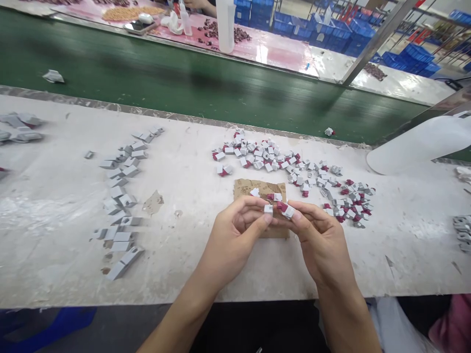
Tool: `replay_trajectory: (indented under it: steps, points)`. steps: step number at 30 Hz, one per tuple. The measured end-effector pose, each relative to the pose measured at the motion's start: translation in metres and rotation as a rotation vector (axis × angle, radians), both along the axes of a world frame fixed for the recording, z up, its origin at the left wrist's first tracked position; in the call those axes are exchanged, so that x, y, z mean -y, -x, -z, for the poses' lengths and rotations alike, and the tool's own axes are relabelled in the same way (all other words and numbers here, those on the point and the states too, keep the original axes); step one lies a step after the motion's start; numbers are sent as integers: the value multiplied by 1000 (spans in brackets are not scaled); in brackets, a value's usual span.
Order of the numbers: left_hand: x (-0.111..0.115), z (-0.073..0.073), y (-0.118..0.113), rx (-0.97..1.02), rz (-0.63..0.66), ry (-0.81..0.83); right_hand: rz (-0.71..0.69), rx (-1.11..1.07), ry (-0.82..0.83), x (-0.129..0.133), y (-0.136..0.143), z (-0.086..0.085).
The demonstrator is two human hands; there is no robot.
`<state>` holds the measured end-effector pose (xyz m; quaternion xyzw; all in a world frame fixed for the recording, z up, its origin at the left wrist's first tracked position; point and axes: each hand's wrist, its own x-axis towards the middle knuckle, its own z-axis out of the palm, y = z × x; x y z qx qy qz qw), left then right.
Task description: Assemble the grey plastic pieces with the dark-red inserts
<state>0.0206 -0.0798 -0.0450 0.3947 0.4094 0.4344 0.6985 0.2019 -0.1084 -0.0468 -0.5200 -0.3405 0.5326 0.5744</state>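
Observation:
Between the thumb and fingers of my left hand (237,235) is a small light-grey plastic block (268,210). My right hand (319,235) pinches a grey plastic piece with a dark red end (286,210), its red end turned toward the left hand's block. The two pieces are close together but appear apart. Both hands are above a brown cardboard piece (277,234), on which lie another grey-and-red piece (274,196) and a small pale piece (254,192). Beyond the hands spreads a pile of grey and red pieces (257,154).
Longer grey blocks (123,235) form a column on the white table (184,264) at left. A white bottle (415,144) lies tilted at right. Behind runs a green conveyor belt (176,83). Across it, a person's hand (196,4) shows near a pink work surface (265,51).

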Motion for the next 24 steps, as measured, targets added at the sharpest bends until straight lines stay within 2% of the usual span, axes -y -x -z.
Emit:
replay_trajectory:
  steps: [7, 13, 16, 20, 22, 24]
  points:
    - [2, -1, -2, 36, 3, -1, -7, 100, -7, 4, -3, 0]
    - [-4, -6, 5, -65, 96, -66, -108, 192, -59, -1, -8, -9]
    - [-13, -18, 12, -196, 138, -147, -159, 167, -89, -10, -12, -18]
    - [-29, -41, 15, -344, 181, -242, -230, 146, -117, -30, -16, -32]
    - [-43, -54, 14, -409, 199, -287, -304, 205, -143, -49, -23, -38]
    - [-68, -64, 10, -529, 178, -380, -319, 392, -161, -81, -37, -42]
